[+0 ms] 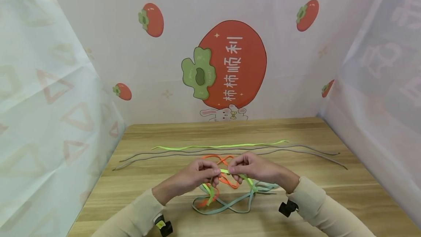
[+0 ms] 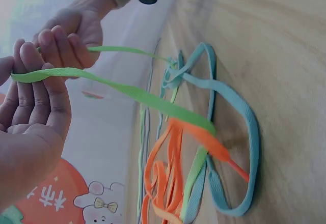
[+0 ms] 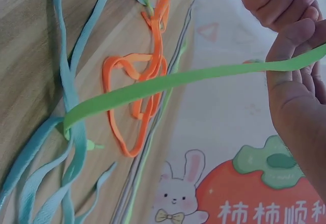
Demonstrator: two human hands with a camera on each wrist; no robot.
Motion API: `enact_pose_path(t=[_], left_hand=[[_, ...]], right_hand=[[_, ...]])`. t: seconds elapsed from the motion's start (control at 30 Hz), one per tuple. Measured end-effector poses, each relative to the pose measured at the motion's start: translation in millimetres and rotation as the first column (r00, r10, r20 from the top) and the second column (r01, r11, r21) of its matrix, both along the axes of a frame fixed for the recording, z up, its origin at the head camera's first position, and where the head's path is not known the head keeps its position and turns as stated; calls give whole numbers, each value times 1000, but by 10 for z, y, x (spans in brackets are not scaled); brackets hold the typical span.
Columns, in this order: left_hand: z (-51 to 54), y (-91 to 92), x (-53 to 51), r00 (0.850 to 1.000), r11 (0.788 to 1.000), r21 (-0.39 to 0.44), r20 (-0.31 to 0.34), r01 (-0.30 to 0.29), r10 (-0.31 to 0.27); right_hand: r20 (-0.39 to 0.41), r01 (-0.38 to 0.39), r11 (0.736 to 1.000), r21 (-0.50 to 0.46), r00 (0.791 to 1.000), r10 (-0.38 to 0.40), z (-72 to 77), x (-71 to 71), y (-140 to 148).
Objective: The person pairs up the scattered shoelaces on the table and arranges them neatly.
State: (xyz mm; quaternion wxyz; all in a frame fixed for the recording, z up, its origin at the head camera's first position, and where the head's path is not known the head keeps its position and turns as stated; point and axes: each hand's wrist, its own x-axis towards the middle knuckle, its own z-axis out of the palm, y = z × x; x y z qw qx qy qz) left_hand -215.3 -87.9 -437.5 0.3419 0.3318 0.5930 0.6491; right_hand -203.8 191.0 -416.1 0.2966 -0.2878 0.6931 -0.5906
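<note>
A flat yellow-green shoelace (image 1: 224, 171) is stretched between my two hands above the table. My left hand (image 1: 200, 174) pinches it between thumb and fingers, and my right hand (image 1: 255, 168) pinches it a short way to the right. On the left wrist view, the lace (image 2: 127, 92) slopes from the left hand (image 2: 38, 117) to an orange shoelace (image 2: 175, 165); how they join is unclear. From the right hand (image 3: 298, 71), in the right wrist view, it descends to a pale blue shoelace (image 3: 76, 150) and passes around it. Orange and blue laces lie in loose, crossing loops.
Behind the loops, another yellow-green shoelace (image 1: 213, 146) and two thin grey laces (image 1: 184, 153) stretch lengthwise across the wooden table (image 1: 148, 200). A printed cloth backdrop (image 1: 98, 28) rises at the back, with cloth sides left and right.
</note>
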Motion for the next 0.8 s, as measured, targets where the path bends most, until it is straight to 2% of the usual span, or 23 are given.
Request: enact_pose_path(t=[0.27, 0.47, 0.67, 0.8], left_hand=[[-2, -204, -59, 999, 999, 33, -14, -41, 42], [-16, -363, -83, 999, 998, 46, -10, -51, 52], [-48, -532, -122, 996, 996, 50, -35, -75, 76], [-60, -651, -130, 995, 995, 44, -37, -88, 90]], right_hand=[[22, 6, 1000, -29, 1000, -5, -69, -60, 140], [35, 40, 999, -24, 999, -39, -74, -78, 239], [4, 71, 997, -9, 997, -71, -99, -91, 355], [33, 92, 996, -12, 995, -92, -129, -88, 447]])
